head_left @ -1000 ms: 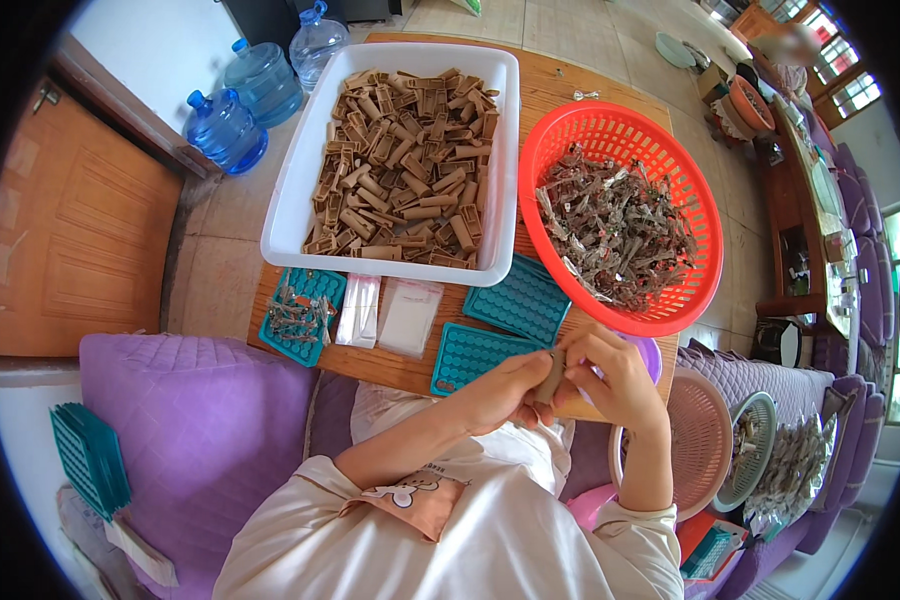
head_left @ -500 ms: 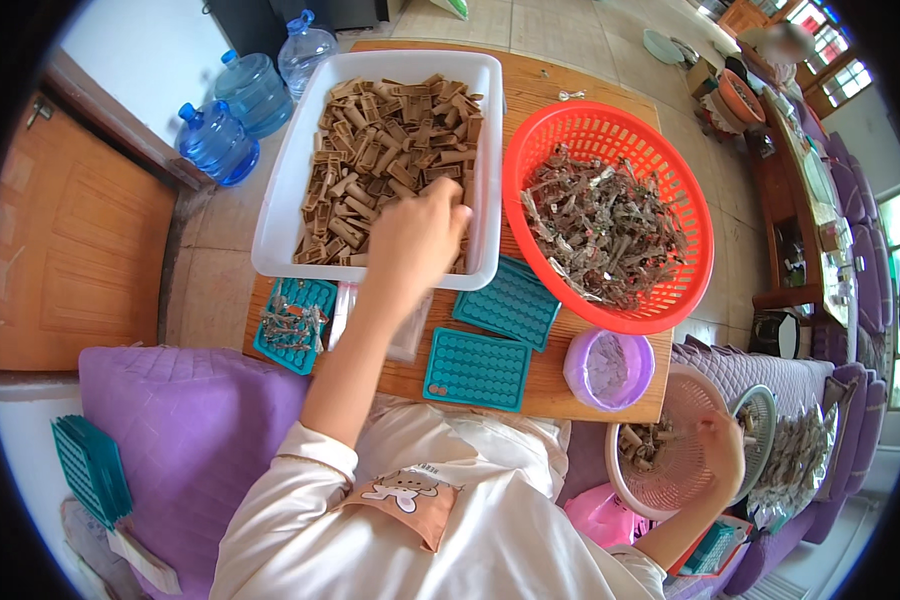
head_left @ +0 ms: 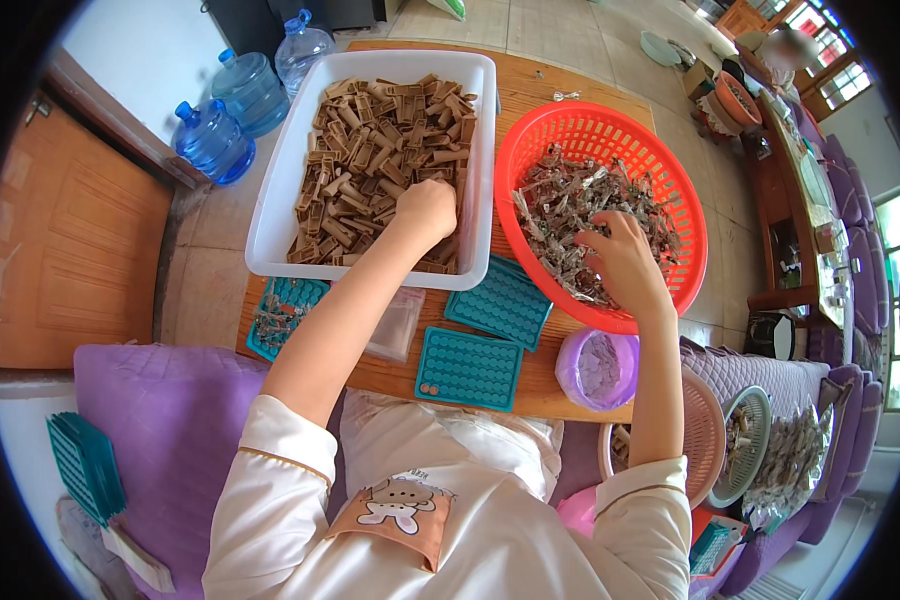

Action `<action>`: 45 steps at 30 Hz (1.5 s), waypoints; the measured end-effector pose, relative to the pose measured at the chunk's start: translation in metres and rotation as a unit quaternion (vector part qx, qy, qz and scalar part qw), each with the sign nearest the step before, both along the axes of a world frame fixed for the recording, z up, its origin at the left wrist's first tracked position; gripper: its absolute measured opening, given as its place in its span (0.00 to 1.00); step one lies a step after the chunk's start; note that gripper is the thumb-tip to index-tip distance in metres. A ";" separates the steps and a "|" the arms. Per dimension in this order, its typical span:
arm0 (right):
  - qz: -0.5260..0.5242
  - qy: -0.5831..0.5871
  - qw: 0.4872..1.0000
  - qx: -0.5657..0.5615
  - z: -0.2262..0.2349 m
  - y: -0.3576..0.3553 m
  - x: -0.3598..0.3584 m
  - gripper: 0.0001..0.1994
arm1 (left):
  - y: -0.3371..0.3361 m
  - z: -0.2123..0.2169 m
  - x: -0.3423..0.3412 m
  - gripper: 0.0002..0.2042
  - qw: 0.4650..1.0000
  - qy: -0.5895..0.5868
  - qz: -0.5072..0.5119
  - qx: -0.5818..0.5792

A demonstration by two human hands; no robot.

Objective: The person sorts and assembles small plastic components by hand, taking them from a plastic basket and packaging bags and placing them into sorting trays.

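Observation:
My left hand (head_left: 427, 208) is down at the right side of a white plastic tub (head_left: 258, 228), its fingers curled among the pieces; whatever they hold is hidden. The tub holds a heap of short brown plastic pieces (head_left: 365, 155), trough-shaped with some tubes. Over a red plastic basket (head_left: 692, 235) is my right hand (head_left: 620, 255), thumb and fingers apart at the surface of a pile of small greyish, shiny, clear-wrapped parts (head_left: 560, 220). No part shows clearly in that hand.
Green dimpled trays (head_left: 468, 368) lie on the wooden table (head_left: 370, 375), with a tray (head_left: 275, 345) of clear bits at left. A purple-lined tub (head_left: 597, 370) stands at the corner. Lower right are pink (head_left: 705, 440) and pale green baskets (head_left: 748, 480). Another person (head_left: 775, 50) is far right.
My right hand has moved from the pink basket at lower right up and left to the red basket. My left hand remains in the white tub, slightly shifted and more curled.

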State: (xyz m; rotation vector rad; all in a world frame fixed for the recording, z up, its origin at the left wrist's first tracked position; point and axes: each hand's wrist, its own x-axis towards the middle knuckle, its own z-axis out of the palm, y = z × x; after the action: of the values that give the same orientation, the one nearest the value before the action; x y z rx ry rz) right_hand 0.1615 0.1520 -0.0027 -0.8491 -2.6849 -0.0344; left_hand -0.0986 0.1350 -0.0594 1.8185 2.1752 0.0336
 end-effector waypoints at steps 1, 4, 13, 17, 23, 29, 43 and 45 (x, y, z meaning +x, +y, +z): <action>0.004 0.000 1.000 -0.001 -0.004 0.008 -0.002 0.11 | -0.003 0.008 -0.003 0.09 0.999 -0.009 -0.029 -0.016; -0.051 0.099 0.968 -0.225 -0.004 0.017 -0.011 0.08 | -0.012 0.019 -0.009 0.10 0.999 -0.025 0.016 0.020; -0.025 0.615 0.688 -0.384 0.052 0.010 0.001 0.09 | -0.039 0.053 0.002 0.08 0.879 -0.402 0.065 0.246; -0.077 0.545 0.758 -0.351 0.048 -0.005 0.001 0.08 | -0.066 0.067 0.033 0.08 0.755 -0.616 -0.012 0.225; -0.005 0.360 0.929 -0.082 0.050 -0.074 -0.031 0.15 | -0.116 0.098 0.063 0.18 0.776 -0.583 -0.091 0.224; 0.055 0.343 0.935 -0.067 0.058 -0.100 -0.041 0.16 | -0.131 0.079 0.068 0.12 0.748 -0.560 -0.094 0.343; -0.037 0.442 0.880 -0.172 0.035 -0.129 -0.057 0.11 | -0.153 0.061 0.058 0.14 0.715 -0.583 -0.035 0.385; -0.031 0.442 0.870 -0.217 0.033 -0.132 -0.061 0.10 | -0.155 0.059 0.059 0.14 0.725 -0.556 -0.037 0.405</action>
State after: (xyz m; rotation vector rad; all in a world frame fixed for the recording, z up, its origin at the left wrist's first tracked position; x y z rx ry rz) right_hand 0.1009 0.0200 0.0306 -0.7970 -1.7954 0.7774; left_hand -0.0401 -0.0204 -0.0008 1.4595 1.1733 1.7793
